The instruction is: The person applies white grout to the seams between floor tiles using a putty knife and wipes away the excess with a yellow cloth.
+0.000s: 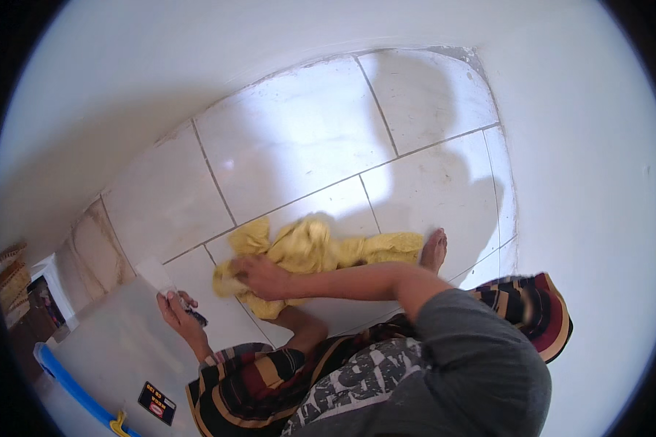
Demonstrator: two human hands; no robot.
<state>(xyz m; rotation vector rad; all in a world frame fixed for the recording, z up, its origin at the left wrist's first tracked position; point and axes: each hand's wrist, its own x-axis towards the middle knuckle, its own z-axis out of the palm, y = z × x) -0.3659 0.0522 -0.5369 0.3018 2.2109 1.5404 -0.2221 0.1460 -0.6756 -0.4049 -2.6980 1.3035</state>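
Note:
A crumpled yellow cloth [302,244] lies spread on the pale floor tiles in front of me, one end stretching right toward my bare right foot [434,249]. My right arm crosses to the left, and my right hand [261,277] is closed on the cloth's left part, pressing it to the floor; the fingers are slightly blurred. Further left, my left hand [176,312] is beside a translucent plastic box, fingers curled. A small dark object [197,317] shows at its palm, its kind unclear. My left lower leg is partly hidden by the cloth and right hand.
The translucent storage box [116,342] with a blue handle or rim [76,397] and a dark label stands at lower left. White walls [583,160] bound the floor at the back and right. Brown and dark items [22,291] are at the far left.

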